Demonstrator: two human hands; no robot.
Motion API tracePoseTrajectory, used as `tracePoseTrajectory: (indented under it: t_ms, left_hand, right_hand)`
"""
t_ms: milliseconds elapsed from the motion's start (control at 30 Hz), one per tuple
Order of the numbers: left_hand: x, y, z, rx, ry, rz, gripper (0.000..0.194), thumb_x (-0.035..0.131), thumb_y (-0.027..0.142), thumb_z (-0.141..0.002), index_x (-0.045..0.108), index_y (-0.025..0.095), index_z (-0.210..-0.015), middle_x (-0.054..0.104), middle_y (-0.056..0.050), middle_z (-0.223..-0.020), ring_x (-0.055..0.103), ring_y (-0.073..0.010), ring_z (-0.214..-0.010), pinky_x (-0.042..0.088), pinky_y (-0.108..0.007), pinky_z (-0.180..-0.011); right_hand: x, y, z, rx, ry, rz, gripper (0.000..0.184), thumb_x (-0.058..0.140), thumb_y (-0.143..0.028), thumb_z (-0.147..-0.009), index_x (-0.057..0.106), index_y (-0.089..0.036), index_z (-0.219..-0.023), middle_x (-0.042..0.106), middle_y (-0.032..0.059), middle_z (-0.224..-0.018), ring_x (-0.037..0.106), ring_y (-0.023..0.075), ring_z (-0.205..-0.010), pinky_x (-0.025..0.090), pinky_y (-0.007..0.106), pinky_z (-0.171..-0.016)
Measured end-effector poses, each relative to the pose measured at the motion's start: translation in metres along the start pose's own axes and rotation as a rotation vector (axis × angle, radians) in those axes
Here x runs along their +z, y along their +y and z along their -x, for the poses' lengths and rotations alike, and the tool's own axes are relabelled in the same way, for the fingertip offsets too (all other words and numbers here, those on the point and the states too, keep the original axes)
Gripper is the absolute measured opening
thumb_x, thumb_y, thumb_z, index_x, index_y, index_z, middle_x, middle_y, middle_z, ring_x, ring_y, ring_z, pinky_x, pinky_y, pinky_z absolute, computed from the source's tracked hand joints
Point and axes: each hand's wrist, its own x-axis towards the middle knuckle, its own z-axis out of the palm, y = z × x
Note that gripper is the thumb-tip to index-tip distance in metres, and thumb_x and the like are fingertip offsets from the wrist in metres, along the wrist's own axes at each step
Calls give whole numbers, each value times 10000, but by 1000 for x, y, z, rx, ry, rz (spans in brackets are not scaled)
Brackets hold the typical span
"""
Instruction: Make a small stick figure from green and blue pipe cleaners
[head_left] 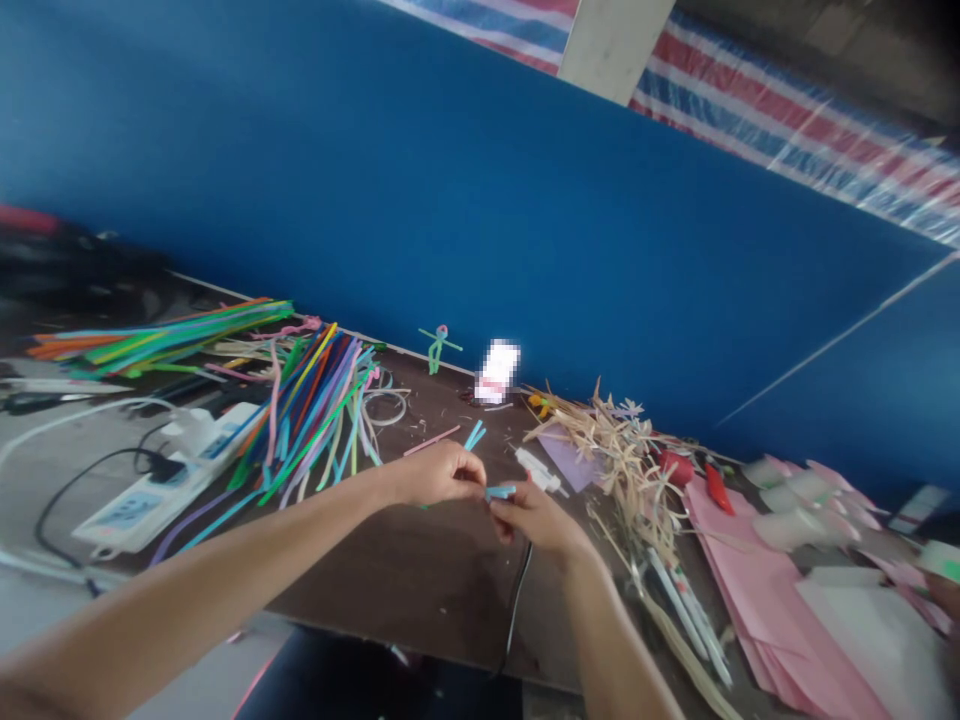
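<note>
at the far left of the dark tabletop [360,580], a long bundle of orange and green craft strips [172,332] lay behind a white power strip [142,505] with plugs in it. just right of that, a looser mixed-colour bundle [311,410] fanned toward the near side, partly over the power strip. a small green stick figure [437,349] stood upright by the blue wall [420,200]. the left hand [442,474] had its fingertips pinched together at the left end of a short light-blue piece [501,492], which sat between the two hands above the table. the right hand [536,515] held the other end between thumb and fingers, with hardly any gap. beyond it lay a white glue gun [538,470], then purple paper [568,458], a tangled heap of beige strips [626,450] and, farther right, pink sheets [750,575].
</note>
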Motion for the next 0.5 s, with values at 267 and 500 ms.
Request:
tracePoseTrajectory:
  t_ms: [267,500]
  left_hand:
    - [2,10,4,165,-157,-397,154,522,267,-728,663,220,-767,666,-34,-727,575,-168,-666,355,-219,-588]
    - [19,0,-2,-105,-34,-688,188,497,258,-707,662,171,-683,652,-113,-658,590,-237,-625,391,-297,-586]
  right_hand:
    - [-13,-22,-7,-104,-116,664,111,505,-204,-718,612,-173,-724,610,-6,-666,536,127,-623,356,209,-552]
    - [22,-38,1,-66,288,1143,134,479,-144,-733,607,-183,-750,642,62,-727,580,189,-686,347,265,-605]
